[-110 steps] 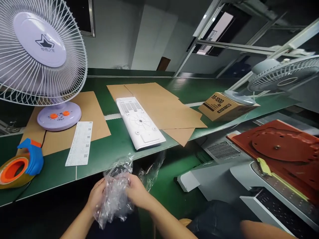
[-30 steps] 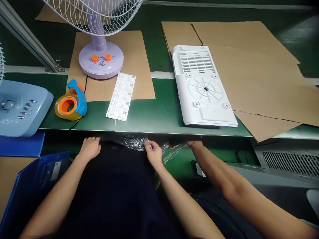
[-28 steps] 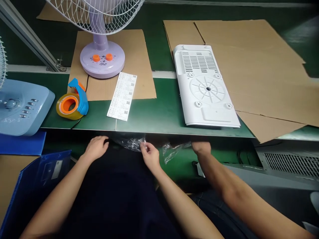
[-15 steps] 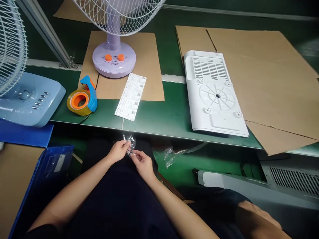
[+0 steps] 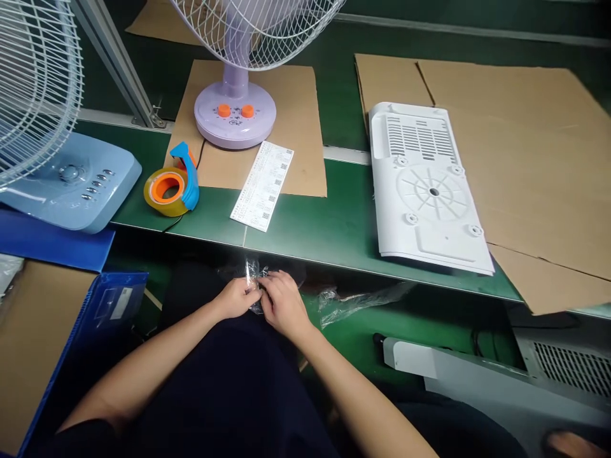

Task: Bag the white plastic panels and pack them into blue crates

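Note:
My left hand (image 5: 237, 297) and my right hand (image 5: 285, 304) meet over my lap, just below the green workbench's front edge. Both pinch a crinkled clear plastic bag (image 5: 252, 270), whose shiny film shows above and between the fingers. Whatever the bag holds is too small to make out. On the bench beyond them lies a white printed label sheet (image 5: 262, 186), partly on a cardboard piece. To its left is a tape roll (image 5: 165, 192) in a blue and orange dispenser.
A lilac fan (image 5: 235, 114) stands on cardboard (image 5: 305, 133). A blue fan (image 5: 86, 184) is at the left. A white slotted panel (image 5: 433, 191) lies beside large cardboard sheets (image 5: 534, 165). Blue bins (image 5: 119, 299) stand lower left. Clear film (image 5: 358, 304) hangs under the bench edge.
The view has shifted, so the bench things appear farther right. My right hand has closed in on my left, and more of the plastic spreads around them. The person's arm at lower right has mostly left view.

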Available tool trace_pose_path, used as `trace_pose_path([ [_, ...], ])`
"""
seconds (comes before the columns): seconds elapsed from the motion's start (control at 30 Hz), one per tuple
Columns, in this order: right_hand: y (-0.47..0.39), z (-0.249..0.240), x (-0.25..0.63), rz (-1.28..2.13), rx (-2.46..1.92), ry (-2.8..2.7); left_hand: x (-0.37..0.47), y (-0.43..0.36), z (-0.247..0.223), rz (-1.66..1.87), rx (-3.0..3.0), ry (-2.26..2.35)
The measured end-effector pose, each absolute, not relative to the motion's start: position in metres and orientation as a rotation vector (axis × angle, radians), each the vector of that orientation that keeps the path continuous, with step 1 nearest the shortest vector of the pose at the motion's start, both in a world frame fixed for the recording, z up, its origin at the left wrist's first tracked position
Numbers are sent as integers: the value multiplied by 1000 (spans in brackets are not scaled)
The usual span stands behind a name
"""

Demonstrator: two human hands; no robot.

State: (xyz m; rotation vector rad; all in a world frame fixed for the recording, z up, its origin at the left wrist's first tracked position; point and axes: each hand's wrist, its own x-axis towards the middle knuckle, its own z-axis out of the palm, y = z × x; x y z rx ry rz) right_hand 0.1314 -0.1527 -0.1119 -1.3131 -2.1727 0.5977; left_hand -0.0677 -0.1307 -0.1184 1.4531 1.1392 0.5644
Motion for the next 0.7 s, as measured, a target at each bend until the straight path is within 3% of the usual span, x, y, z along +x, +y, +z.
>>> trace_pose_path([
  [0.13,-141,-123,150,694,-1695,-1973,-75,-129,-132,650,1284,1330],
  [0.47,-133,-61,198,186,-1345,-880,-105,-129,-158,764,1311,1505],
  [0.7,-93,-33,286,704,-1175,-124,-157,-120,-132,335,2151,1511],
])
